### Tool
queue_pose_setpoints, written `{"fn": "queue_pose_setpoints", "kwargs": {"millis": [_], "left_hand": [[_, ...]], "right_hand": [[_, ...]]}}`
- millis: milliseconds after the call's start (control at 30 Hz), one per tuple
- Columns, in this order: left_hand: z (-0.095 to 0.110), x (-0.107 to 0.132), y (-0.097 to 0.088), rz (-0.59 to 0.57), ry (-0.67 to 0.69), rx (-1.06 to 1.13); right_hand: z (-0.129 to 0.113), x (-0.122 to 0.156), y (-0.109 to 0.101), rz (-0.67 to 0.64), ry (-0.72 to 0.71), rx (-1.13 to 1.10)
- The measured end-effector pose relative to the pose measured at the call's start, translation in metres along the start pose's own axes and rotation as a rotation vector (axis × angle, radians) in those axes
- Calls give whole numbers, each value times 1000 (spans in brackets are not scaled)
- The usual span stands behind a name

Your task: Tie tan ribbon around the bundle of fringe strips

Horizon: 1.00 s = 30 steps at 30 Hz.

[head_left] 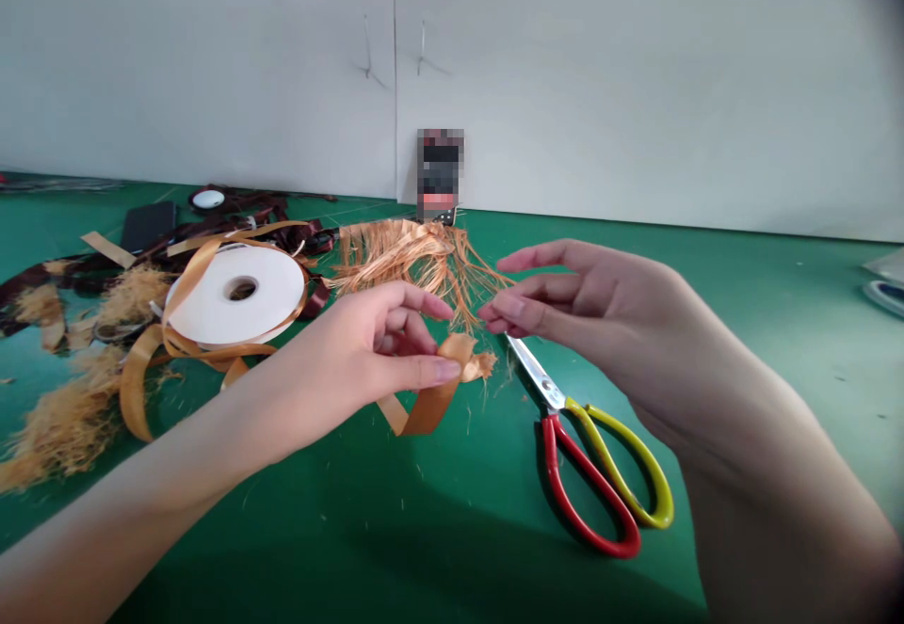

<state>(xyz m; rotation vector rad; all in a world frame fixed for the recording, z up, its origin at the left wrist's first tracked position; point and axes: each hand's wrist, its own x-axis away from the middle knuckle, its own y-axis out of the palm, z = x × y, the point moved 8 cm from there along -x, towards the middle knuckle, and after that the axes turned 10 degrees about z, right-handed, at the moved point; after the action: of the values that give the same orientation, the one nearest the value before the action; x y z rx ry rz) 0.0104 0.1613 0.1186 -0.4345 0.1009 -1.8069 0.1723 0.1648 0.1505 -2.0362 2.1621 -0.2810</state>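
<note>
- Left grip (pixel 381 332) pinches a tan ribbon strip (pixel 432 405), one end frayed.
- Right grip (pixel 586 299) curls beside it; whether it holds anything is hard to tell.
- Red-and-yellow-handled scissors (pixel 554 398) lie on the green counter (pixel 424 530).
- White spool (pixel 201 299) sits left, near frayed fibres (pixel 67 417).

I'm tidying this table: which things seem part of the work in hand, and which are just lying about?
Likely in use:
- orange ribbon, held by the left hand
- scissors, beside the right hand
- frayed strands
- white spool

Probably just lying about:
- dark flat slab
- dark brown ribbon
</note>
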Motion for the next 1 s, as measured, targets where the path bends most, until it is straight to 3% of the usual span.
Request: {"fn": "queue_pose_setpoints", "kwargs": {"millis": [200,567,733,1000], "left_hand": [[1,1,5,-27,14,43],[-1,0,4,-33,-10,18],[-1,2,5,-50,-32,21],[1,3,3,-38,18,-69]], "right_hand": [[3,6,19,-141,81,-14],[4,5,14,-91,66,-32],[1,3,11,-35,26,-30],[-7,0,-8,181,-108,148]]}}
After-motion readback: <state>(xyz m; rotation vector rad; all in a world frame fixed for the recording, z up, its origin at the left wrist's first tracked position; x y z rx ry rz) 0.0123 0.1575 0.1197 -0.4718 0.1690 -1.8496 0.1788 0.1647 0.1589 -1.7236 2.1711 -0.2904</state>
